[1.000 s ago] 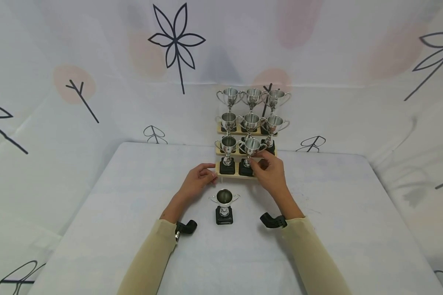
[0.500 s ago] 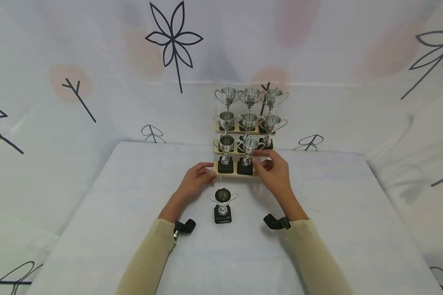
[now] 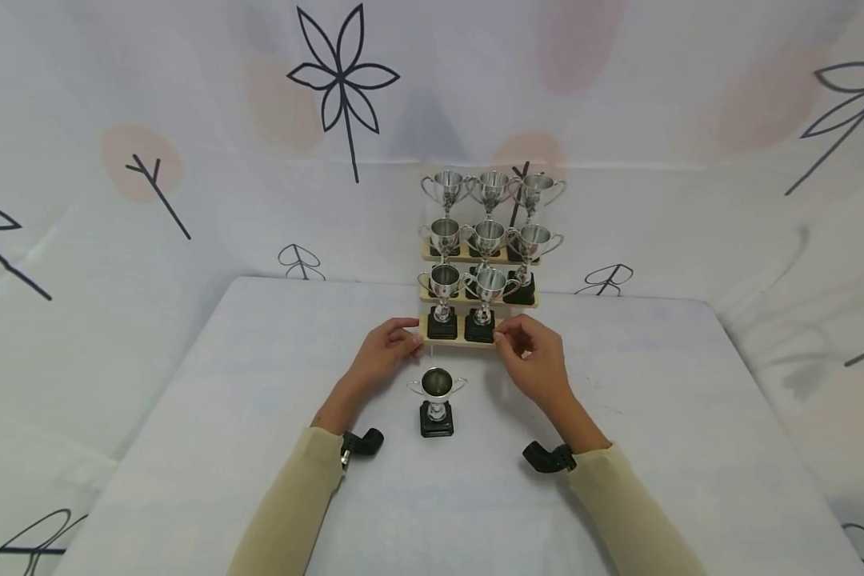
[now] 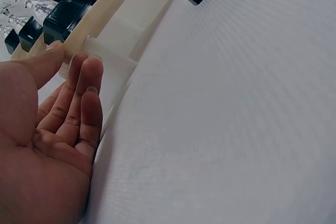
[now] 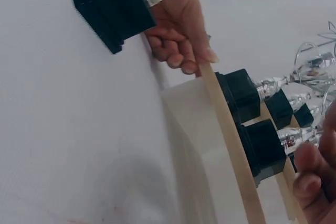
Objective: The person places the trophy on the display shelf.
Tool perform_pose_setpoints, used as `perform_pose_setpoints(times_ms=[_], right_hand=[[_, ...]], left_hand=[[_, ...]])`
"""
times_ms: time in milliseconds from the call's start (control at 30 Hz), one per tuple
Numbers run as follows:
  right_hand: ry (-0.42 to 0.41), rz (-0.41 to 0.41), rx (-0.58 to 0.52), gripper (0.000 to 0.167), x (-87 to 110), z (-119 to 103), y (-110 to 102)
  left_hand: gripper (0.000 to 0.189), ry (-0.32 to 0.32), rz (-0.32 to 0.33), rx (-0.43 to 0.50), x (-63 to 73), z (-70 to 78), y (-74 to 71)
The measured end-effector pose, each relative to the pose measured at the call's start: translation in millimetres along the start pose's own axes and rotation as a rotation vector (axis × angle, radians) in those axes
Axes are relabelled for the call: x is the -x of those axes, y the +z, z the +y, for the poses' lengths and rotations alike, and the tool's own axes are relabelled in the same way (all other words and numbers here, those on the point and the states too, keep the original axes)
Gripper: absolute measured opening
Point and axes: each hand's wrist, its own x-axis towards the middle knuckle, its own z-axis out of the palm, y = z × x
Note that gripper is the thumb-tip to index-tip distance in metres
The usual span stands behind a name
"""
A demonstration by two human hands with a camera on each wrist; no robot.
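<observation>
In the head view, a three-tier wooden stand holds rows of small silver trophy cups on black bases. My left hand grips the bottom tier's left end; its thumb lies on the wood with fingers underneath in the left wrist view. On that tier are two trophies, a left one and a right one. My right hand is beside the right trophy's base, fingers loosely bent. Whether its fingertips touch the base cannot be told. One more trophy stands upright in front of the stand.
The white-covered table reaches out on both sides of the stand. Behind is a pale cloth backdrop with line-drawn flowers. In the right wrist view, the front trophy's base appears at top left.
My right hand has come off the right trophy's stem and moved slightly right and down beside its base. The left hand stays at the stand's left end.
</observation>
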Motion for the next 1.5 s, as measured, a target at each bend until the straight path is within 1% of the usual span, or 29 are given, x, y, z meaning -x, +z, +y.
perform_pose_setpoints(times_ms=[100,200,267,333,400,467,533,600,633,700,867,967,1133,1300,1500], right_hand=[[-0.05,-0.11,-0.079,0.022,4.6,-0.5,-0.8],[-0.11,-0.243,-0.182,0.036,6.9,0.3,-0.4],[-0.145,-0.342,-0.24,0.041,7.5,1.0,0.5],[-0.16,-0.437,-0.266,0.044,8.0,0.8,2.9],[-0.154,-0.537,-0.287,0.047,9.4,-0.7,5.9],[-0.128,-0.622,-0.31,0.051,11.7,-2.6,10.0],[-0.097,-0.689,-0.319,0.06,14.7,-5.3,14.8],[-0.071,-0.726,-0.319,0.069,17.7,-7.6,20.4],[-0.065,-0.733,-0.32,0.072,19.0,-8.7,23.2],[-0.053,-0.742,-0.313,0.07,21.0,-11.3,28.0],[-0.051,-0.704,-0.31,0.042,24.3,-14.7,37.0],[-0.057,-0.675,-0.303,0.032,26.0,-15.3,40.4],[-0.055,-0.657,-0.28,0.026,28.1,-16.6,43.5],[-0.04,-0.643,-0.265,0.026,29.4,-17.6,44.7],[-0.044,-0.623,-0.259,0.026,30.9,-18.4,45.0]], left_hand=[[0.041,-0.002,-0.004,0.008,-0.6,-0.1,0.2],[0.041,-0.001,-0.009,0.013,-0.6,-0.8,0.7],[0.042,-0.003,-0.01,0.018,0.0,-0.4,0.8],[0.042,-0.006,-0.006,0.016,0.8,1.2,1.0],[0.042,-0.007,-0.001,0.011,1.9,2.9,0.9],[0.042,-0.01,0.001,0.002,2.6,4.0,0.5],[0.042,-0.007,-0.001,0.0,2.8,4.4,0.2],[0.042,-0.002,-0.004,0.006,3.1,4.5,-0.1],[0.042,-0.001,-0.006,0.007,2.9,4.0,-0.2],[0.043,0.006,-0.01,0.015,3.0,3.7,-0.5],[0.044,0.014,-0.015,0.024,2.9,3.5,-0.8],[0.044,0.015,-0.015,0.035,2.6,3.6,-0.7],[0.042,0.018,-0.01,0.04,2.9,3.5,-0.5],[0.042,0.022,-0.012,0.044,3.7,4.4,-0.2],[0.042,0.02,-0.013,0.059,2.9,3.0,-0.2]])
